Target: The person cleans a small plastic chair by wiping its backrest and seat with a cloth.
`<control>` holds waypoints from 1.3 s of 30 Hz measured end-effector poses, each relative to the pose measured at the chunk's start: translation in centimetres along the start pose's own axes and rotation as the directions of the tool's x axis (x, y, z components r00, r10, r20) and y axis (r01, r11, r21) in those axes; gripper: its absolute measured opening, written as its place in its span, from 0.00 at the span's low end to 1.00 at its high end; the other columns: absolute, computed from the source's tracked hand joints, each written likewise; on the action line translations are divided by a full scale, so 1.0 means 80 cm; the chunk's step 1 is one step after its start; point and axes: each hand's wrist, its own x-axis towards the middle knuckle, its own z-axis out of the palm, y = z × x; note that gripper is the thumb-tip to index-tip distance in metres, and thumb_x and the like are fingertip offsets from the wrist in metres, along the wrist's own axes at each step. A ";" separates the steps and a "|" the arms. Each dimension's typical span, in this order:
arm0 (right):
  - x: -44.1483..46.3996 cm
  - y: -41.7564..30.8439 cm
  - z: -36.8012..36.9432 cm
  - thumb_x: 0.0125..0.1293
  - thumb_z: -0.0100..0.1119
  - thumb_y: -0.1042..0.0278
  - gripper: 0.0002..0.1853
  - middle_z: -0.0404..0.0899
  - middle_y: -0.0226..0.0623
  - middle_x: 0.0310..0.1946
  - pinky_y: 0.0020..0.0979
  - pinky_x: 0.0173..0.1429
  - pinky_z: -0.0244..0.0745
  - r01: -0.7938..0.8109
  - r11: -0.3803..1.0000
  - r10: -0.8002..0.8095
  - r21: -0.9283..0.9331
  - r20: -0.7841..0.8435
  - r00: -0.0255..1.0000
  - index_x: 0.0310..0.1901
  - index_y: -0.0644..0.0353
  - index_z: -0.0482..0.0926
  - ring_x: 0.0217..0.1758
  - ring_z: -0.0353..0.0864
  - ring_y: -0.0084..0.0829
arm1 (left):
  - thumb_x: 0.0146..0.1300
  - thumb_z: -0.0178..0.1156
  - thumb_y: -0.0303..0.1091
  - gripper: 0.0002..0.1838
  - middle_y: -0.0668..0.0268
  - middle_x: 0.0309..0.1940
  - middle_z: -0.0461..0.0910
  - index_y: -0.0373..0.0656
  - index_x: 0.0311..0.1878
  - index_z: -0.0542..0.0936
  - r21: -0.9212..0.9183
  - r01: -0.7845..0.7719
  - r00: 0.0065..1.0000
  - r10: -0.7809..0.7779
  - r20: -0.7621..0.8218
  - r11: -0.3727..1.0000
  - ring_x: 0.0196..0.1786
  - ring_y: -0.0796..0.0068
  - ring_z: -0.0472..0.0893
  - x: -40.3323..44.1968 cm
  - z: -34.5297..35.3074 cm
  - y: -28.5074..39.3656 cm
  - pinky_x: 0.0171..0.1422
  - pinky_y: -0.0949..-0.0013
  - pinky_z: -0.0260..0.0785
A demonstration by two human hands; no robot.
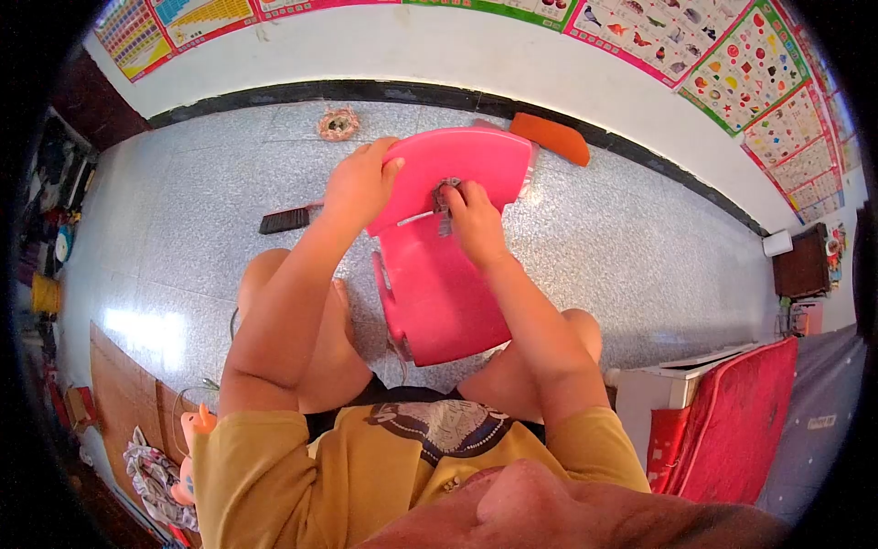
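Observation:
A pink plastic chair [448, 293] stands between my knees, its curved, wide upper panel [466, 156] facing me. My left hand [361, 183] grips the upper left edge of this panel, with the thumb on the near face. Bunched in my right hand [474, 220] is a crumpled grey cloth [444, 203], pressed against the panel's lower middle. The fingers are closed round the cloth and partly hide it. Just left of the chair, behind my left forearm, a brush with black bristles [285, 220] lies on the floor.
On the speckled floor [631, 265] lie a woven ring-shaped item [338, 124] and, by the wall, an orange flat piece [551, 137]. A red padded panel [736, 421] leans against a white cabinet [645, 403] at right. Cardboard [128, 384] lies at left.

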 end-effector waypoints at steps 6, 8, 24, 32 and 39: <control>0.033 -0.008 -0.038 0.55 0.65 0.85 0.27 0.78 0.46 0.52 0.45 0.59 0.80 -0.053 0.989 0.082 0.135 -0.218 0.972 0.59 0.57 0.80 0.57 0.80 0.52 | 0.82 0.49 0.39 0.18 0.57 0.53 0.88 0.39 0.60 0.83 -0.717 0.376 0.919 -0.336 0.206 0.588 0.54 0.60 0.86 0.011 -0.007 -0.016 0.61 0.57 0.77; 0.042 -0.013 -0.038 0.56 0.66 0.85 0.28 0.78 0.48 0.53 0.44 0.60 0.80 -0.090 0.979 0.143 0.185 -0.299 0.943 0.60 0.58 0.79 0.58 0.80 0.53 | 0.81 0.49 0.36 0.18 0.58 0.52 0.87 0.35 0.59 0.83 -0.852 0.476 0.852 -0.356 0.384 0.220 0.55 0.65 0.85 0.013 -0.008 -0.035 0.63 0.59 0.77; 0.077 -0.044 -0.053 0.55 0.66 0.87 0.28 0.78 0.45 0.52 0.44 0.58 0.81 0.061 0.994 -0.049 0.086 -0.133 0.990 0.59 0.56 0.80 0.55 0.82 0.51 | 0.80 0.47 0.33 0.15 0.54 0.53 0.86 0.37 0.56 0.81 -0.856 0.510 0.821 -0.247 0.515 -0.089 0.54 0.58 0.86 0.006 -0.005 -0.016 0.65 0.53 0.78; 0.071 -0.106 -0.026 0.65 0.62 0.75 0.20 0.79 0.48 0.52 0.47 0.61 0.79 0.238 0.954 -0.251 0.183 0.047 0.967 0.59 0.54 0.81 0.57 0.80 0.53 | 0.79 0.49 0.36 0.17 0.55 0.54 0.86 0.37 0.58 0.81 -0.807 0.561 0.757 -0.279 0.591 -0.186 0.53 0.58 0.87 0.010 0.003 -0.026 0.61 0.52 0.79; 0.077 -0.032 -0.038 0.56 0.68 0.83 0.27 0.78 0.43 0.48 0.42 0.51 0.81 0.104 0.994 -0.109 -0.039 -0.192 0.975 0.59 0.55 0.82 0.51 0.82 0.46 | 0.84 0.44 0.37 0.18 0.59 0.50 0.86 0.39 0.56 0.83 -0.877 0.478 0.820 -0.379 0.428 0.043 0.50 0.67 0.84 0.001 0.000 -0.007 0.57 0.62 0.78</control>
